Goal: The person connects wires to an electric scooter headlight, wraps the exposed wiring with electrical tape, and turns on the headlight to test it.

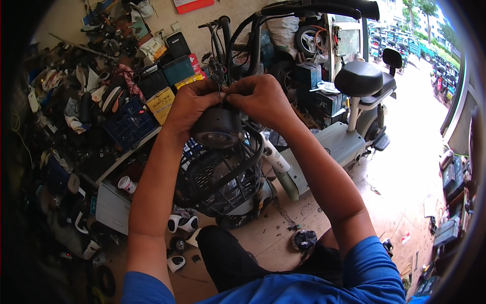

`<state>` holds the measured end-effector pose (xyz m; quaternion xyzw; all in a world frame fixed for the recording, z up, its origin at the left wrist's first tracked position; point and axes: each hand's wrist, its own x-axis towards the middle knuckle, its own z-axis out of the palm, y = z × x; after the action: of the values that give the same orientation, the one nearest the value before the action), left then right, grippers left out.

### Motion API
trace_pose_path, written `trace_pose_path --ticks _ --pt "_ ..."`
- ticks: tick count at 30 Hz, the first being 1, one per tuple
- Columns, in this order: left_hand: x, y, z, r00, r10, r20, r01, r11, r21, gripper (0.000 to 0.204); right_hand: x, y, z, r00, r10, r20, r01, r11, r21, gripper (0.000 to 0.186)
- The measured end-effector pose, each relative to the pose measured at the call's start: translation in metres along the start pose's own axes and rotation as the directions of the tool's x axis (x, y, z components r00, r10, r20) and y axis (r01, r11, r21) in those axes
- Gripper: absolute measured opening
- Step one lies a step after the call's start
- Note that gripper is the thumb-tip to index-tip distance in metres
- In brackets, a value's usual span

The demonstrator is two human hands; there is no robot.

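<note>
Both my hands meet above the round black headlight [216, 127] at the front of a pale electric scooter [329, 144]. My left hand [190, 104] is closed in a pinch on a thin wire [220, 95], its fingertips just over the lamp. From the other side, my right hand [260, 99] pinches at the same wire, thumb and forefinger together. The exact ends between the fingertips are too small to make out. More dark cables [218, 68] rise behind the fingers toward the black handlebar [309, 11]. A black wire basket [220, 180] hangs below the headlight.
On the left, a cluttered bench holds a blue crate [129, 124], a yellow box [161, 104] and many loose parts. White-and-black pieces [182, 223] and a round dark part [304, 239] lie on the floor near my knees. Batteries [453, 175] line the right side by the bright doorway.
</note>
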<state>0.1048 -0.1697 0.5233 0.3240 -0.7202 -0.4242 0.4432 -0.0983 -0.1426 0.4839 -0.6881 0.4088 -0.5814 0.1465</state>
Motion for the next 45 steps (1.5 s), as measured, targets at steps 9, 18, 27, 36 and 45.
trace_pose_path --ticks 9,18,27,36,45 --pt "-0.002 0.003 0.005 1.000 0.002 -0.006 -0.002 1.000 0.000 0.017 -0.004 0.011 0.003 1.000 0.000 -0.018 0.003 0.987 0.164 0.031" --pt "-0.001 0.000 0.001 1.000 0.001 0.013 -0.001 1.000 0.023 0.025 0.001 0.011 0.003 0.999 -0.050 -0.017 0.051 0.992 0.117 0.030" --pt "0.000 0.004 0.005 0.999 0.041 0.029 -0.044 0.994 0.102 0.021 0.001 -0.008 -0.014 0.996 -0.008 0.087 0.002 0.998 0.063 0.031" --pt "-0.005 0.011 0.011 0.999 0.037 0.019 -0.039 0.993 0.113 0.016 0.006 -0.008 -0.018 0.991 0.024 0.134 -0.038 0.994 0.104 0.028" --pt "-0.007 0.014 0.013 0.994 0.060 0.087 -0.074 0.984 0.163 0.019 0.018 -0.006 -0.029 0.955 0.104 0.278 -0.142 0.983 0.119 0.030"
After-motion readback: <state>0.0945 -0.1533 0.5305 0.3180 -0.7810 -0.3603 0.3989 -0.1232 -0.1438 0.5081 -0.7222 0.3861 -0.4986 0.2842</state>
